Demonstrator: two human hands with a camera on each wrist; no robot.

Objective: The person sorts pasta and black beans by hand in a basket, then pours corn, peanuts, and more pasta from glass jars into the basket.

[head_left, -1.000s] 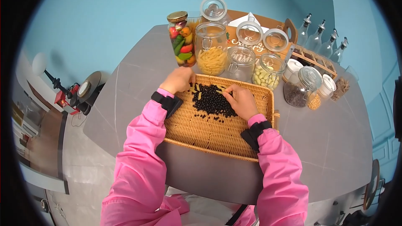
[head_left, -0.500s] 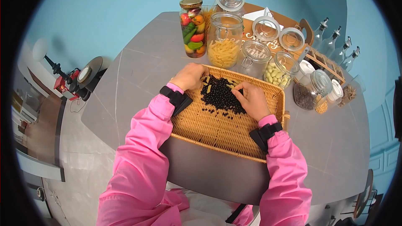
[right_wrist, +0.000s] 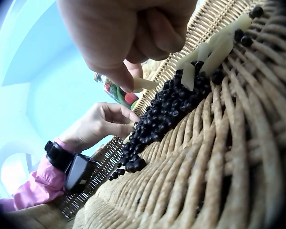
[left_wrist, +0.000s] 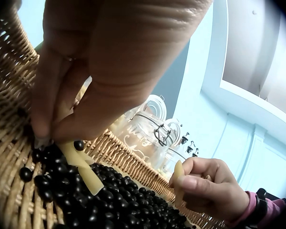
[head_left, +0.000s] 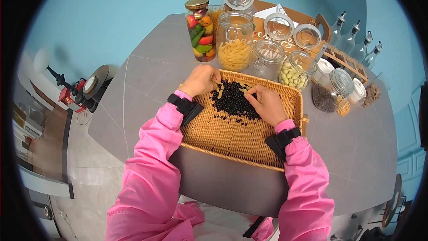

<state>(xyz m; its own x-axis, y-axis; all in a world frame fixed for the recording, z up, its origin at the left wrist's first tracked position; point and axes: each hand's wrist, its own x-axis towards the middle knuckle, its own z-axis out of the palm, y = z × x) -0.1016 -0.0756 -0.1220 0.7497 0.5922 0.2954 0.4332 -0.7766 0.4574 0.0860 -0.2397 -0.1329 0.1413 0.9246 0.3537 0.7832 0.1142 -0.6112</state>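
Left hand (head_left: 201, 80) at the far left corner of the basket (head_left: 232, 145), fingers curled down, thumb and fingertips seemingly pinching a piece of pasta, the left piece (left_wrist: 72, 153); the tips are partly hidden. Right hand (head_left: 269, 105) over the far right edge of the beans (head_left: 232, 98), thumb and forefinger pinching the right piece (left_wrist: 179, 177), which stands clear of the pile in the left-wrist view. Loose pasta (right_wrist: 218, 55) lies beside and on the beans near the right hand. Beans: black, heaped in the far half of the basket, a few strays on the near side. Compared with one second ago, the basket sits higher and farther right in the head view, and the jars have shifted with it. Against half a second ago, only a slight shift of the view. Both hands keep to the same parts of the basket throughout; the heap looks much the same in outline. Basket flat on the grey bench (head_left: 356, 165). Beyond it stand the pepper jar (head_left: 201, 33), pasta jar (head_left: 235, 57) and clear jar (head_left: 266, 64), the last with its lid swung up.
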